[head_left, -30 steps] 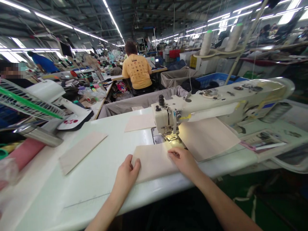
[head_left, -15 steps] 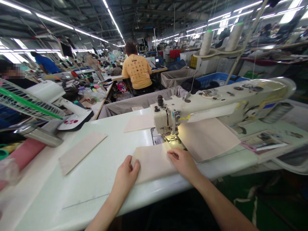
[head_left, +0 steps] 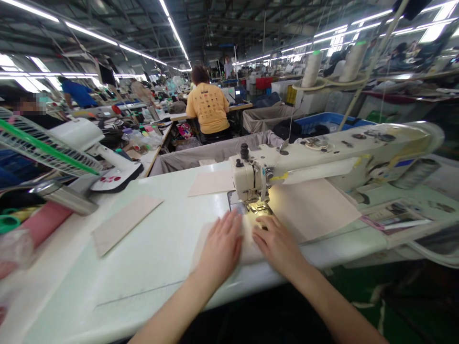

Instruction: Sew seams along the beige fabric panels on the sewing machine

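Note:
A cream sewing machine (head_left: 322,157) stands on the white table (head_left: 150,267), its lit needle area at centre. A pale beige fabric piece (head_left: 247,239) lies in front of the needle. My left hand (head_left: 220,248) lies flat on this piece, fingers stretched toward the presser foot. My right hand (head_left: 278,243) rests on the piece's right part, fingertips just below the needle, fingers pressed down on the cloth. A larger beige panel (head_left: 311,210) lies under the machine arm to the right.
Two more beige pieces (head_left: 124,222) (head_left: 211,182) lie on the table's left and far side. A white desk fan (head_left: 71,148) and metal flask (head_left: 64,197) stand at left. A person in a yellow shirt (head_left: 210,107) sits ahead. Thread cones (head_left: 311,67) rise at back right.
My left hand has slid from the fabric's left edge up onto the piece toward the needle. My right hand has moved slightly forward with the fabric.

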Available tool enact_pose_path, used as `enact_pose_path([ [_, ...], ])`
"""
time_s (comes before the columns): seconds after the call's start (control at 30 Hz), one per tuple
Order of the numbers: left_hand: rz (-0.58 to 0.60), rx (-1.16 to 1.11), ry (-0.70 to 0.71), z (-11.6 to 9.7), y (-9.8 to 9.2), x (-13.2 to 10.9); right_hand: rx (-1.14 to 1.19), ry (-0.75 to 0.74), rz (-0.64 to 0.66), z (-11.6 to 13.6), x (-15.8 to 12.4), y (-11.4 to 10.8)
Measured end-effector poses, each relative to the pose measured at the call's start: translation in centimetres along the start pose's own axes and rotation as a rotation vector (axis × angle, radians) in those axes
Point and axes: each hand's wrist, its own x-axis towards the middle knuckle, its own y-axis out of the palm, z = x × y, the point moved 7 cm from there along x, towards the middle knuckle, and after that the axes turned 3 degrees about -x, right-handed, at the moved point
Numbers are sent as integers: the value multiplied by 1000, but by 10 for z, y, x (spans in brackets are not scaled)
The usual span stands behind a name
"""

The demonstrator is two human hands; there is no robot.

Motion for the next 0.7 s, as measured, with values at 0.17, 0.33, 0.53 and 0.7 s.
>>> enact_pose_path([
  [0.17, 124, -114, 94, -9, 37, 7, 125, -89, 26, -13, -9, 15],
  [0.33, 178, -151, 83, 12, 31, 12, 193, -93, -14, -19, 2, 26],
  [0.53, 225, -163, 110, 16, 28, 20, 220, -66, -42, -19, 7, 26],
  [0.7, 189, -175, 119, 15, 27, 19, 220, -63, -29, -20, 6, 27],
])
